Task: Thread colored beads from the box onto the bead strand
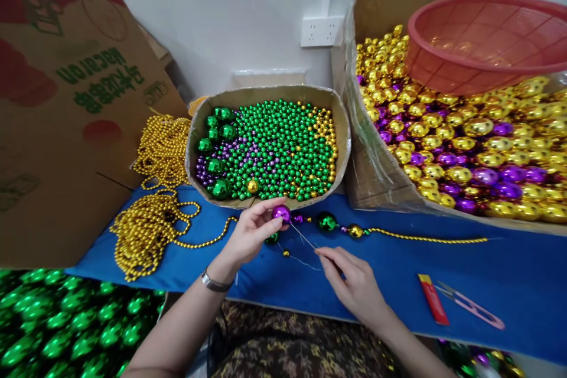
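Note:
My left hand (248,231) pinches a shiny purple bead (281,213) between thumb and fingers, just in front of the bead box. My right hand (354,284) is closed on a thin thread (303,237) that runs taut from that bead. Beyond the hands lies a strung row with a large green bead (326,221), a gold bead (355,230) and a chain of tiny gold beads (425,237). Below the purple bead, another green bead (271,238) is partly hidden by the left hand. A small gold bead (286,253) sits on a loose thread.
A cardboard box (191,180) holds green, purple and gold beads. Gold bead chains (142,230) are heaped at left. At right are a carton of gold and purple beads (460,143), a red basket (469,68), a red lighter (433,301) and pink thread snips (476,309). Blue cloth (390,269) covers the table.

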`<action>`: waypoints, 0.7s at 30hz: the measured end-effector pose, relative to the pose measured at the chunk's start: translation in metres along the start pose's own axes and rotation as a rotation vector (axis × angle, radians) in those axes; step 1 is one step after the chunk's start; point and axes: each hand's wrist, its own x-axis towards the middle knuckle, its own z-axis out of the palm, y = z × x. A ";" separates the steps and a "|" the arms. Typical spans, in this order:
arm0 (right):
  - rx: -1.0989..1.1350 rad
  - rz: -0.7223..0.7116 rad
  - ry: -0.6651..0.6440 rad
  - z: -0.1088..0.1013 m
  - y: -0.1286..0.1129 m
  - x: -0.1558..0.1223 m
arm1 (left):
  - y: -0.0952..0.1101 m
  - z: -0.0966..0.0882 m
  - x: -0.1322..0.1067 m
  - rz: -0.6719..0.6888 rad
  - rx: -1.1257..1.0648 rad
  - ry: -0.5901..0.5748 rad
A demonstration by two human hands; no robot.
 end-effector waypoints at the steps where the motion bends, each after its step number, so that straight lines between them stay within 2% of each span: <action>1: 0.014 0.000 -0.007 0.000 0.000 0.000 | 0.000 0.001 0.000 -0.017 -0.035 0.022; 8: -0.080 -0.067 0.026 0.001 0.006 -0.006 | -0.004 0.000 0.000 -0.147 -0.144 0.069; 13: -0.068 -0.060 0.029 0.004 0.006 -0.006 | -0.005 0.002 0.000 -0.047 -0.052 0.098; 17: -0.038 -0.040 0.020 0.004 0.007 -0.007 | -0.005 0.002 0.000 -0.086 -0.082 0.065; 21: -0.040 -0.021 0.031 0.005 0.008 -0.007 | -0.007 0.004 0.000 0.006 -0.042 0.074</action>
